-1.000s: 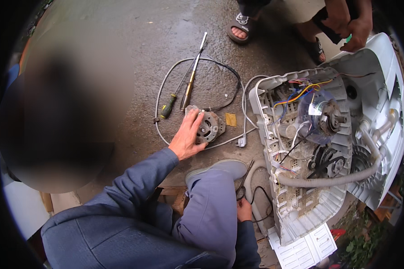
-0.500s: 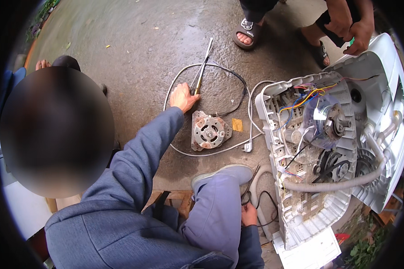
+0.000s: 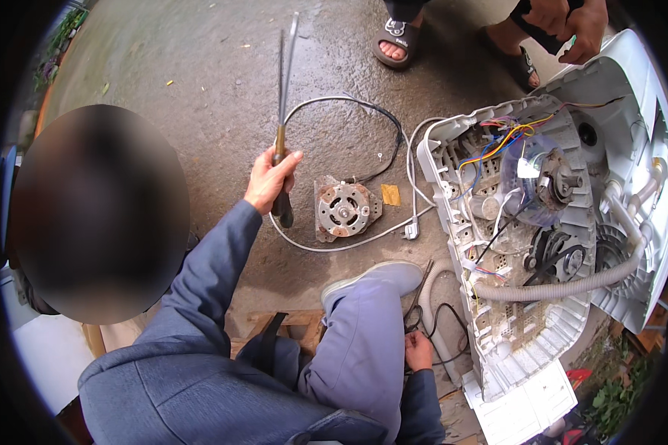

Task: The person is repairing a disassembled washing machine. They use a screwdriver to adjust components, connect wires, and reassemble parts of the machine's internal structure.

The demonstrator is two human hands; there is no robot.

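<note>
My left hand [image 3: 272, 178] is closed around long screwdrivers [image 3: 281, 137], apparently two, with amber and dark handles. Their thin shafts, one dark and one shiny, point away from me above the wet ground. Just right of that hand lies a rusty round motor [image 3: 343, 211] on a metal plate, ringed by a grey power cable [image 3: 312, 250] with a plug [image 3: 411, 228]. Beside my right knee, my right hand [image 3: 418, 350] has its fingers curled in, next to a looped black cord [image 3: 453, 361]. What those fingers hold, if anything, is hidden.
An opened white washing-machine body [image 3: 490, 378] lies at the right, with coloured wires [image 3: 513, 141], a belt pulley [image 3: 569, 261] and a grey corrugated hose [image 3: 549, 291]. Another person's hands [image 3: 583, 30] and sandaled foot [image 3: 393, 50] are at the far right. Someone's head is at the left.
My left hand has lifted the screwdrivers off the ground and drawn them left and nearer, their shafts now upright in view. My right hand stays beside my knee.
</note>
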